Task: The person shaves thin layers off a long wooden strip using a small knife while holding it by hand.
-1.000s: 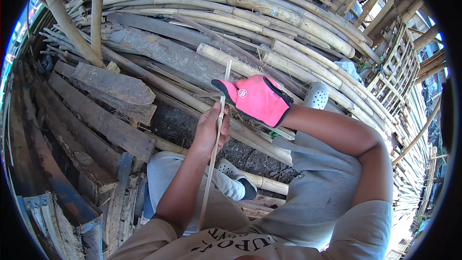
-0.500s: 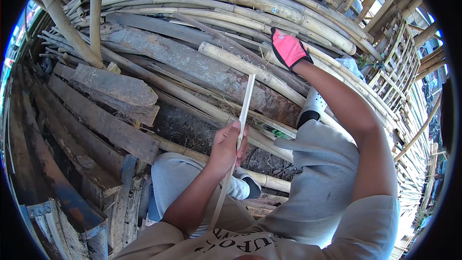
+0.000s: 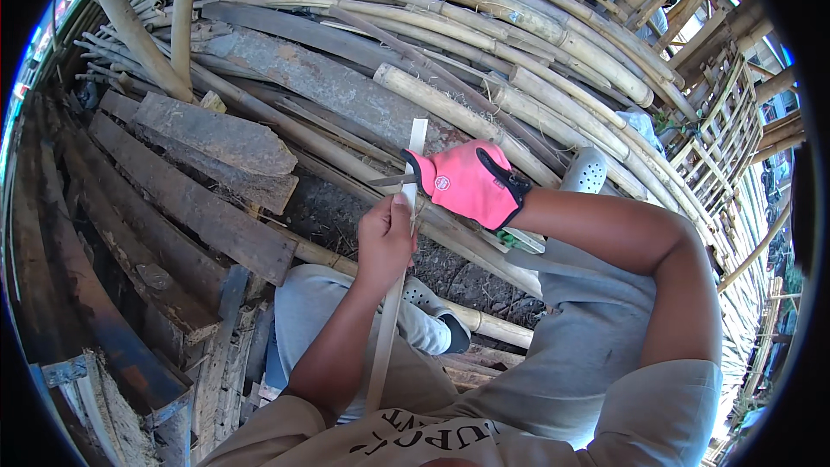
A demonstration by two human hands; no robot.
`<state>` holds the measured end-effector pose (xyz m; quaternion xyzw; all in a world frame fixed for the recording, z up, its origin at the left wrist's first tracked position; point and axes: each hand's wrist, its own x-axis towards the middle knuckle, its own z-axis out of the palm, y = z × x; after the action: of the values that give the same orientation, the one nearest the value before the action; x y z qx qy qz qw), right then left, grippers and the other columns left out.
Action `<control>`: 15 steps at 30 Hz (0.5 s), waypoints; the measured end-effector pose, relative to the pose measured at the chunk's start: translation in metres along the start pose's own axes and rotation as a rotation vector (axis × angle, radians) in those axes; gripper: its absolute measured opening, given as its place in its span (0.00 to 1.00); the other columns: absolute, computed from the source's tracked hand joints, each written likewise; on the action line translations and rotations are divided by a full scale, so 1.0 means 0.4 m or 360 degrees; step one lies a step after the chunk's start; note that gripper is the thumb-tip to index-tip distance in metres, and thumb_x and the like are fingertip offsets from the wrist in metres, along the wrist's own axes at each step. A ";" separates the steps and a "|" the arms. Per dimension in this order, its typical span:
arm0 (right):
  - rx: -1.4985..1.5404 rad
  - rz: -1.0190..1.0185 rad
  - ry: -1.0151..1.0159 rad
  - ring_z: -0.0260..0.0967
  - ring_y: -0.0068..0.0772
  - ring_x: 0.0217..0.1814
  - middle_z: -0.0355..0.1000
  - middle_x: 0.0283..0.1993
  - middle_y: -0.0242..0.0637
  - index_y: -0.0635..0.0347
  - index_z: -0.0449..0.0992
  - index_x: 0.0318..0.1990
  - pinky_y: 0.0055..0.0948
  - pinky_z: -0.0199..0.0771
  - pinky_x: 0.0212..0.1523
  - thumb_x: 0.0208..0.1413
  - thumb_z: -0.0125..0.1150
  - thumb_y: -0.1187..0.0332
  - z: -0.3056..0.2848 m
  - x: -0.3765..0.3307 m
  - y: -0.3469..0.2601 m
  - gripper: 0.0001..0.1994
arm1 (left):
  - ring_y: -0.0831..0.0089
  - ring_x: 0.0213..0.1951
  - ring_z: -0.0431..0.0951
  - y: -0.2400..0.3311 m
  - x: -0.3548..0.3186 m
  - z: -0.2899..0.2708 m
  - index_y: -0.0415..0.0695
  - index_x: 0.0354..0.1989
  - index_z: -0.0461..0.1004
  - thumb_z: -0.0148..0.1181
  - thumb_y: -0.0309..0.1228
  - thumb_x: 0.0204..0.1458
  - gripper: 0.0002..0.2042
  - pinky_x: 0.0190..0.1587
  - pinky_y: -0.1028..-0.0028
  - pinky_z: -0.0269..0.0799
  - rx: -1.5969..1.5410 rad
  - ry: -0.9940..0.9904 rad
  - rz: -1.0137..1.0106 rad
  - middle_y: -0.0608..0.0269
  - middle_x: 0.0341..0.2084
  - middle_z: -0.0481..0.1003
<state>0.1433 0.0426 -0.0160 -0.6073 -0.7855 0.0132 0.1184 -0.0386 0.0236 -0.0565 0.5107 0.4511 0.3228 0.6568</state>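
Strip (image 3: 386, 337) firm in the left hand (image 3: 384, 233), apparently a thin blade (image 3: 389, 181) in the closed, pink-gloved right hand (image 3: 469, 183)

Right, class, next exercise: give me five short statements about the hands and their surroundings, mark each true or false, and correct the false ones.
1. The right hand wears a pink glove. True.
2. The left hand is gloved too. False: the left hand is bare.
3. The left hand holds a long, pale strip. True.
4. A thin, dark blade-like tool juts from the right hand's grip, pointing away from the strip. False: it points left, toward the strip.
5. The open lattice stands at the picture's lower left. False: the lattice is at the upper right.
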 end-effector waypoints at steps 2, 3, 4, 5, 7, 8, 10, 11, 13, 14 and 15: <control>-0.0120 0.0095 -0.0121 0.67 0.52 0.17 0.69 0.17 0.46 0.55 0.78 0.26 0.47 0.67 0.20 0.64 0.50 0.52 -0.004 -0.001 0.003 0.21 | 0.84 0.12 0.62 -0.009 -0.005 -0.003 0.42 0.30 0.70 0.40 0.43 0.71 0.20 0.13 0.78 0.60 0.0116 -0.0002 0.0049 0.69 0.13 0.65; -0.0054 0.0076 -0.0177 0.69 0.53 0.19 0.69 0.17 0.46 0.54 0.78 0.25 0.47 0.69 0.22 0.64 0.48 0.50 -0.005 0.003 0.014 0.23 | 0.84 0.12 0.62 -0.006 -0.006 0.000 0.42 0.30 0.70 0.40 0.43 0.71 0.20 0.13 0.78 0.60 0.0113 -0.0007 0.0049 0.69 0.13 0.65; 0.0012 0.0058 -0.0232 0.71 0.54 0.21 0.69 0.17 0.46 0.53 0.78 0.24 0.47 0.72 0.25 0.65 0.46 0.48 -0.008 0.008 0.025 0.24 | 0.84 0.12 0.63 0.001 -0.006 0.004 0.42 0.30 0.70 0.40 0.43 0.71 0.21 0.13 0.78 0.61 0.0131 -0.0012 0.0076 0.69 0.13 0.65; 0.0040 0.0156 -0.0334 0.74 0.55 0.26 0.71 0.18 0.47 0.54 0.77 0.19 0.47 0.75 0.30 0.67 0.40 0.46 -0.017 0.020 0.019 0.30 | 0.84 0.13 0.63 0.006 -0.008 0.004 0.42 0.30 0.70 0.39 0.43 0.71 0.21 0.13 0.78 0.61 0.0154 -0.0011 0.0099 0.69 0.13 0.65; 0.0013 0.0350 -0.0311 0.75 0.55 0.27 0.73 0.20 0.47 0.56 0.78 0.20 0.48 0.75 0.31 0.67 0.38 0.46 -0.037 0.049 0.007 0.32 | 0.84 0.12 0.63 0.000 -0.004 -0.006 0.42 0.31 0.70 0.39 0.43 0.71 0.21 0.13 0.78 0.61 0.0156 -0.0014 0.0085 0.69 0.13 0.65; -0.0022 0.0537 -0.0283 0.75 0.55 0.28 0.74 0.21 0.47 0.57 0.78 0.20 0.48 0.75 0.33 0.68 0.36 0.46 -0.050 0.070 0.011 0.33 | 0.83 0.12 0.63 0.004 -0.003 -0.010 0.42 0.31 0.70 0.39 0.43 0.71 0.21 0.13 0.78 0.61 0.0154 -0.0012 0.0082 0.69 0.12 0.65; -0.0376 0.1184 -0.0027 0.76 0.56 0.31 0.76 0.26 0.51 0.61 0.79 0.23 0.50 0.75 0.36 0.69 0.34 0.46 -0.053 0.134 0.201 0.35 | 0.83 0.11 0.63 0.034 -0.080 0.059 0.42 0.31 0.71 0.39 0.43 0.71 0.21 0.13 0.78 0.61 0.0057 -0.0167 0.0120 0.69 0.12 0.65; -0.0527 0.1014 0.0040 0.76 0.57 0.32 0.76 0.27 0.52 0.61 0.80 0.24 0.51 0.75 0.37 0.69 0.33 0.46 -0.073 0.134 0.315 0.35 | 0.83 0.10 0.62 0.047 -0.110 0.074 0.42 0.32 0.71 0.39 0.43 0.71 0.21 0.13 0.78 0.61 -0.0028 -0.0300 0.0146 0.69 0.11 0.65; -0.0676 0.0843 0.0110 0.77 0.57 0.33 0.76 0.28 0.54 0.62 0.80 0.25 0.52 0.75 0.38 0.69 0.33 0.46 -0.072 0.101 0.434 0.35 | 0.83 0.11 0.63 0.026 -0.083 0.060 0.42 0.31 0.71 0.40 0.43 0.71 0.21 0.13 0.78 0.61 -0.0081 -0.0311 0.0030 0.69 0.11 0.65; -0.0500 0.0851 0.0311 0.76 0.59 0.33 0.76 0.28 0.54 0.61 0.79 0.25 0.50 0.75 0.38 0.69 0.35 0.47 -0.061 0.091 0.461 0.33 | 0.83 0.11 0.64 0.014 -0.065 0.060 0.42 0.31 0.70 0.40 0.42 0.71 0.20 0.14 0.78 0.61 -0.0145 -0.0301 -0.0098 0.69 0.11 0.65; -0.0312 0.0851 0.0503 0.75 0.61 0.34 0.76 0.29 0.55 0.61 0.79 0.25 0.49 0.75 0.38 0.70 0.36 0.49 -0.062 0.093 0.458 0.31 | 0.83 0.11 0.63 0.009 -0.042 0.041 0.42 0.32 0.70 0.41 0.43 0.71 0.20 0.13 0.78 0.61 -0.0142 -0.0195 -0.0125 0.69 0.11 0.65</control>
<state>0.3137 0.1230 -0.0159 -0.7951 -0.5676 -0.1263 0.1723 -0.0300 0.0035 -0.0474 0.4815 0.4151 0.2848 0.7175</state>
